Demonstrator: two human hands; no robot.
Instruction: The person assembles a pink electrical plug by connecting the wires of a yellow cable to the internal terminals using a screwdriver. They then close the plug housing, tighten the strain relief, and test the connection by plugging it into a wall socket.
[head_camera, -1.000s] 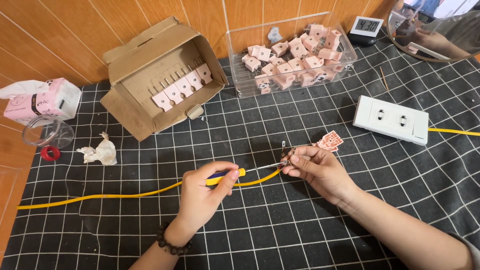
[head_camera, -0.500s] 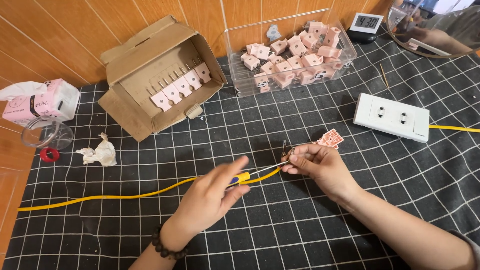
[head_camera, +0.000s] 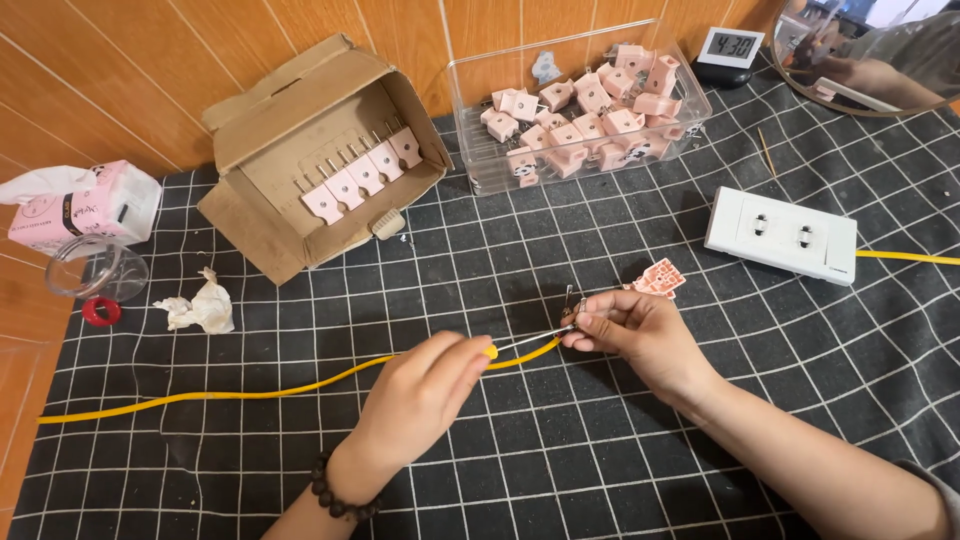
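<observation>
Head view showed one long yellow insulated cable (head_camera: 250, 392), one white two-socket power strip (head_camera: 782, 234), one clear plastic bin of pink plug parts (head_camera: 580, 110) and five pink plugs in an open cardboard box (head_camera: 320, 160). The left hand (head_camera: 425, 395) lay palm down, fingers pressed together over the cable. The right hand (head_camera: 640, 335) pinched the cable's bare metal end (head_camera: 568, 318) between thumb and fingertips, a pink plug piece (head_camera: 657, 277) just beyond them. A black grid-patterned mat (head_camera: 560, 470) covered the table before a wooden wall (head_camera: 150, 60).
</observation>
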